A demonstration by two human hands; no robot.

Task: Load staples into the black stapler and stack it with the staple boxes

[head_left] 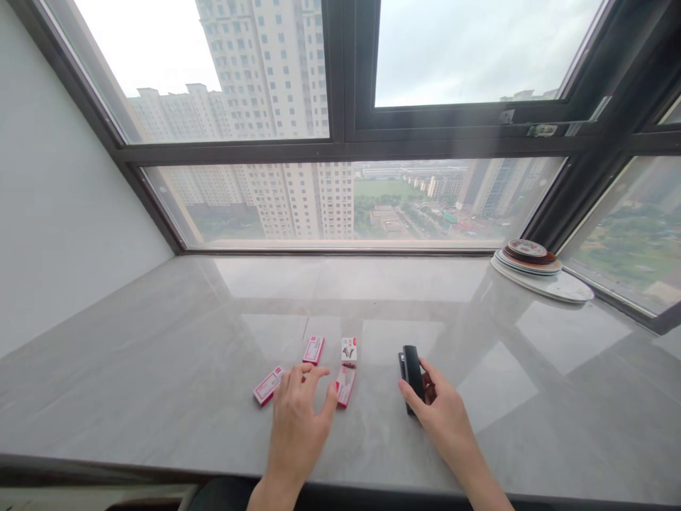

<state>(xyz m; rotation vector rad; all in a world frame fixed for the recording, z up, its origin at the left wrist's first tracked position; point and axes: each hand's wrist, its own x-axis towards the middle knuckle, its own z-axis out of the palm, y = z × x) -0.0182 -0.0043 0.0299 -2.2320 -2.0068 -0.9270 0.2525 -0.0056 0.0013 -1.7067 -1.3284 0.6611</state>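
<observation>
Counting off my remote feed: hands, two, one left hand (pixel 301 411) and one right hand (pixel 444 404). Small pink-and-white boxes, I get four: one box (pixel 267 387) left of the left fingers, a second box (pixel 313 350) just past those fingertips, a third box (pixel 347 388) at the left thumb tip, and a fourth box (pixel 349 350) right beyond that. Black stapler (pixel 411 376), just the one, in the right fingers. One stack of round plates or mats (pixel 569 286), far off past the right fingers; I make it at least four, but they overlap, so no exact number. Window panes (pixel 354 206): five, three ahead of the fingers, two off to their right, one of those a sliver.
</observation>
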